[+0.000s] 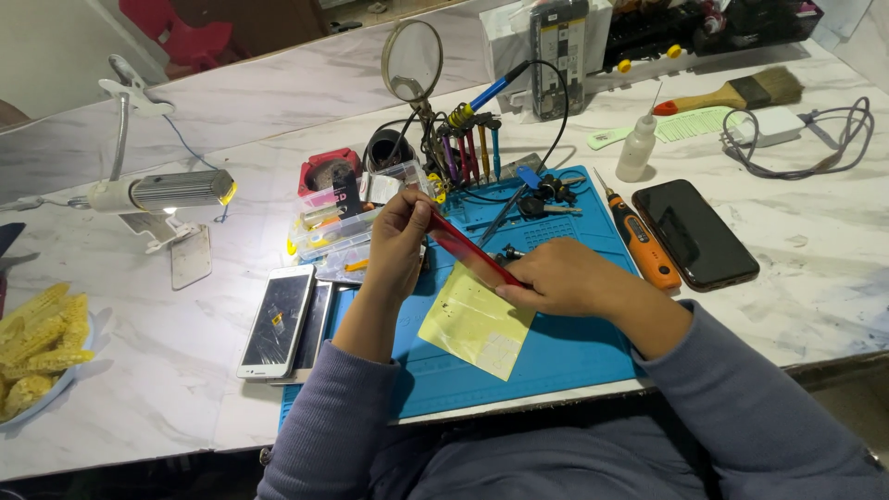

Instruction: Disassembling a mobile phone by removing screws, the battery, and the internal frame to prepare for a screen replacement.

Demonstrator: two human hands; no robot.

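Note:
Both my hands hold a thin red phone (468,248) on its edge above the blue work mat (556,356). My left hand (400,233) pinches its far upper end. My right hand (554,276) grips its near lower end, fingers curled around it. Under the phone, a yellow sheet (472,324) lies flat on the mat. The phone's face is turned away and hard to see.
An orange screwdriver (641,243) and a black phone (707,233) lie right of the mat. Two more phones (278,319) lie at its left. Behind stand a tool rack (468,148), a magnifier (412,60), parts boxes (338,227), a squeeze bottle (636,148) and a lit lamp (162,192). Corn (32,347) sits far left.

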